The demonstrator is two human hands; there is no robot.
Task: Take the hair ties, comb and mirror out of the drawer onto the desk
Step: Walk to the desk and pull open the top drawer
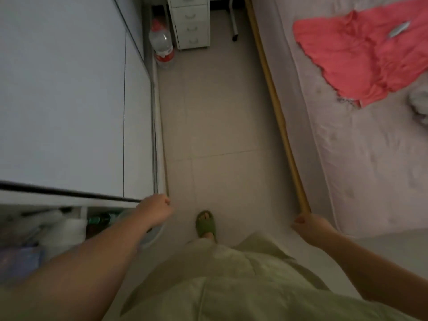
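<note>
A white drawer unit (191, 22) with several closed drawers stands at the far end of the narrow floor aisle, under a desk whose top is out of view. No hair ties, comb or mirror can be seen. My left hand (157, 210) hangs low at the left with its fingers curled shut and nothing in it. At the right, close to the bed's corner, my right hand (309, 225) is also closed in a loose fist, holding nothing.
A white wardrobe (69, 100) lines the left side. On the right is a bed (359, 147) with a red cloth (361, 56). A large water bottle (162, 45) stands on the floor near the drawer unit. My foot in a green slipper (206, 224) is on the tiles.
</note>
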